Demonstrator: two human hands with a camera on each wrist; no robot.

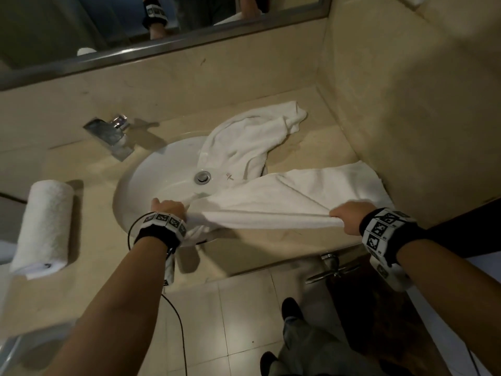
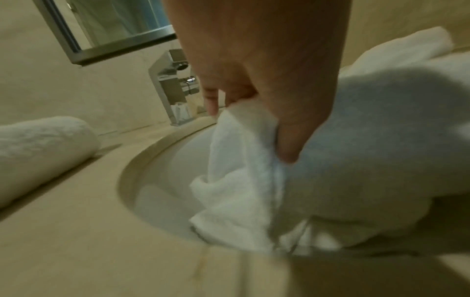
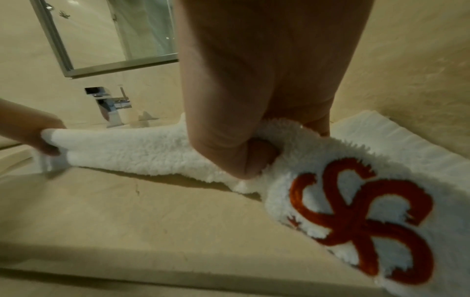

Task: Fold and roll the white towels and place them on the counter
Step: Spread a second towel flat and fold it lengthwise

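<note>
White towel [image 1: 284,202] stretched taut across the desk [image 1: 271,240] and sink [image 1: 151,180] rim, left hand [image 1: 168,206] and right hand [image 1: 345,215] each with a tight grip on 1 end. Rolled towel [image 1: 43,226] sits left.

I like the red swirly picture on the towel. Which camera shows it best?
The right wrist view: the red embroidered logo fills the near corner of the towel, big and sharp. The head view and left wrist view don't show it at all.
</note>
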